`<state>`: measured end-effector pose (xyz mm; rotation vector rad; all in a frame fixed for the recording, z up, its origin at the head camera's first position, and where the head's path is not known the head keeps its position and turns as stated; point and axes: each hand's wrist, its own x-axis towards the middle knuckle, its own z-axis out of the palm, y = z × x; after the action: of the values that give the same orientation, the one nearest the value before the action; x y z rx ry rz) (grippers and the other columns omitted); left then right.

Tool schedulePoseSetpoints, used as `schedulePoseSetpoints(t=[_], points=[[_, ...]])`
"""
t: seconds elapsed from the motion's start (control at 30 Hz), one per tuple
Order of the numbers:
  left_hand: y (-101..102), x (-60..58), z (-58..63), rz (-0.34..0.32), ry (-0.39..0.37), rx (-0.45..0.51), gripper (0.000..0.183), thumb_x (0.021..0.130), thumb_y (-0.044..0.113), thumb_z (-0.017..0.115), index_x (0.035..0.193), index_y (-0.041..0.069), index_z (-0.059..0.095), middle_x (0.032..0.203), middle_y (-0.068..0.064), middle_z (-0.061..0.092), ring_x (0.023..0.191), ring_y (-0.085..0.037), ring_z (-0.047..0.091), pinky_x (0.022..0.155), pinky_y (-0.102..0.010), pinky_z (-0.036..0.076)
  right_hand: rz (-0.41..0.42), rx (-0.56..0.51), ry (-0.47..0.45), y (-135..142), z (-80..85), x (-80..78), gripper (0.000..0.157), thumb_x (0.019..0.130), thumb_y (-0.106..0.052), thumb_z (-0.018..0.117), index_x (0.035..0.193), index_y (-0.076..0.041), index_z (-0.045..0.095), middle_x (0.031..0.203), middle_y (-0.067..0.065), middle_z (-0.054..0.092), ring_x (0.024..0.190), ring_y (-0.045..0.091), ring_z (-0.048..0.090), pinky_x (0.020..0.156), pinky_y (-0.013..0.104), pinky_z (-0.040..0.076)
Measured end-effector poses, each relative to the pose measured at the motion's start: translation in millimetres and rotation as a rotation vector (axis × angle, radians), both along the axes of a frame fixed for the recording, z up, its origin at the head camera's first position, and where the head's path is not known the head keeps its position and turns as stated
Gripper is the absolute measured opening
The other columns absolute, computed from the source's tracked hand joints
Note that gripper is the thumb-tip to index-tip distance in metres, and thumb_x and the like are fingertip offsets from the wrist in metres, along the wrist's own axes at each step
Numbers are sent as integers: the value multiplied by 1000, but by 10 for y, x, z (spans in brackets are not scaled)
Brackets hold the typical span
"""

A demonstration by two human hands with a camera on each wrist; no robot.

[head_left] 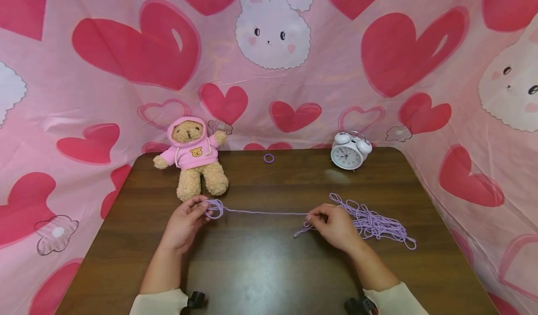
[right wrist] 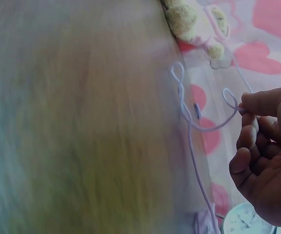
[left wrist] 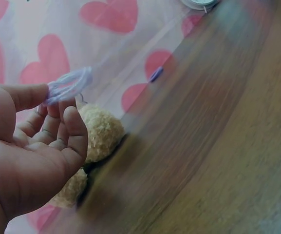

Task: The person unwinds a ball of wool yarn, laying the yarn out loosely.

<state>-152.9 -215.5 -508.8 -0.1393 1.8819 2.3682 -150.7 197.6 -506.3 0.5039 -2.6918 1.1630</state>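
My left hand (head_left: 187, 224) pinches a small looped coil of purple cord (head_left: 215, 209) between thumb and fingers, in front of the teddy bear's feet. From the coil a single strand (head_left: 265, 212) runs nearly straight across to my right hand (head_left: 334, 226), whose thumb and forefinger pinch it. In the right wrist view the slack cord (right wrist: 181, 95) past those fingertips (right wrist: 250, 103) hangs in a twisted loop. A loose, tangled heap of the same cord (head_left: 378, 224) lies on the table just right of my right hand. The left wrist view shows the coil (left wrist: 69, 85) blurred at the thumb tip.
A teddy bear (head_left: 195, 153) in a pink hoodie sits at the back left of the brown wooden table (head_left: 260, 268). A small purple ring (head_left: 268, 158) lies near the back edge. At the back right stands a white twin-bell alarm clock (head_left: 349, 151). Heart-patterned pink cloth (head_left: 290, 86) hangs behind.
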Motion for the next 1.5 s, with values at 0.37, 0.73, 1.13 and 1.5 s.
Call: schedulePoseSetpoints(t=[0.37, 0.73, 1.13, 1.5], points=[[-95, 34, -4, 24, -1, -21, 9, 108, 9, 55, 116, 5, 54, 91, 2, 66, 85, -12, 64, 80, -28, 53, -67, 5, -33, 247, 39, 10, 6, 92, -16, 79, 87, -14, 79, 77, -12, 65, 67, 5, 53, 59, 25, 44], [-152, 37, -14, 12, 26, -13, 15, 108, 8, 54, 118, -2, 50, 92, 0, 65, 84, -12, 64, 78, -26, 55, -110, 38, 11, 468, 91, 65, 5, 89, -15, 81, 85, -15, 78, 72, -12, 60, 61, 3, 51, 54, 25, 43], [-250, 60, -25, 38, 34, -6, 12, 109, 10, 54, 117, 1, 51, 91, 0, 66, 84, -11, 65, 78, -26, 55, -216, 98, 46, 733, 185, 118, 5, 88, -16, 83, 87, -16, 78, 76, -6, 64, 63, 4, 51, 56, 25, 43], [-374, 77, -56, 60, 47, -3, 14, 108, 11, 56, 117, 1, 54, 90, 0, 68, 84, -11, 66, 79, -27, 55, -282, 151, 41, 974, 302, 190, 6, 90, -20, 82, 92, -15, 79, 89, -1, 76, 72, 6, 59, 63, 21, 45]])
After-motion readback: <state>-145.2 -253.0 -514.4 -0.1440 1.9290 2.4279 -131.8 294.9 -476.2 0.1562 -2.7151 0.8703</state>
